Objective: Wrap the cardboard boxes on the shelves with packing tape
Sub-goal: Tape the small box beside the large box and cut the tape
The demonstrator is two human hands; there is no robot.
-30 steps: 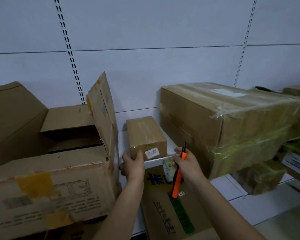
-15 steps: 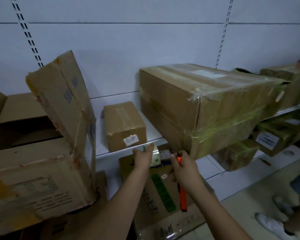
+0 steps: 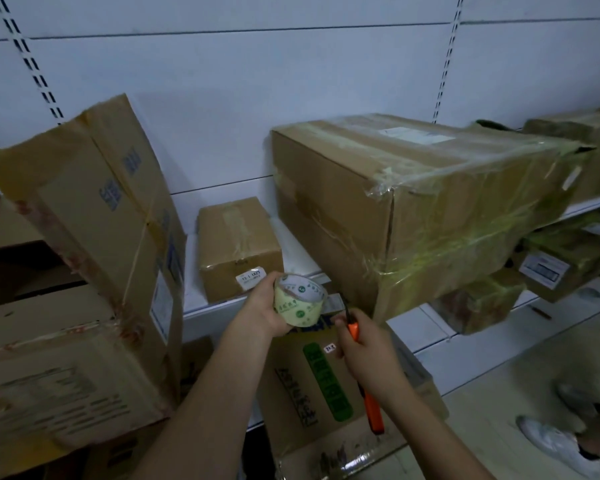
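Note:
My left hand (image 3: 264, 315) grips a roll of packing tape (image 3: 300, 301) in front of the white shelf edge (image 3: 215, 311). My right hand (image 3: 366, 351) holds an orange utility knife (image 3: 373, 407), with its black tip pointing up close to the roll. A small cardboard box (image 3: 238, 244) with a white label sits on the shelf just behind the roll. To its right stands a large cardboard box (image 3: 413, 206) covered in shiny tape and film.
An open box with a raised flap (image 3: 94, 209) stands at the left. A printed carton (image 3: 323, 393) leans below the shelf under my hands. More wrapped boxes (image 3: 565, 258) fill the right shelves. Another person's white shoes (image 3: 555, 445) are on the floor at the lower right.
My left hand left the small box and now holds the tape roll up in clear view. My right hand with the knife has come close beside it. The view shifted right.

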